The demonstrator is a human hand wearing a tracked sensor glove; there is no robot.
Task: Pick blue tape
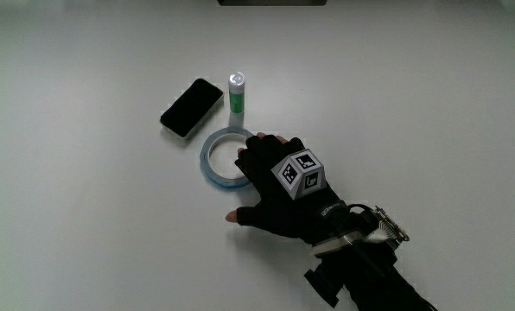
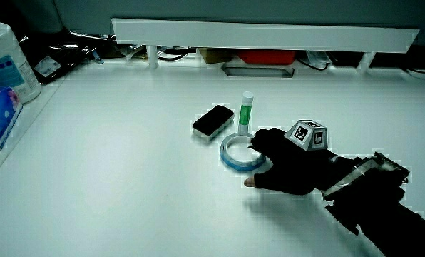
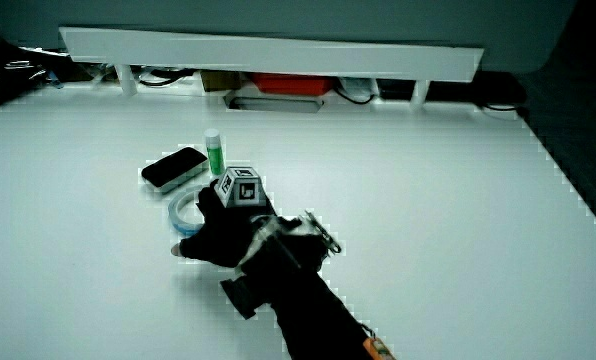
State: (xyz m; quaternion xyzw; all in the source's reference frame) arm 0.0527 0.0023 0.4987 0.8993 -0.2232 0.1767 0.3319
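Main view: the blue tape (image 1: 214,161) is covered at one side by the hand (image 1: 279,186), fingers narrowly curled; its rim should be pinched evenly.

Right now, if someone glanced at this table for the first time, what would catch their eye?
Most striking is the hand in its black glove, a patterned cube on its back, lying over the rim of the blue tape ring flat on the table. Just past the ring stands a green glue stick, with a black phone lying beside it.
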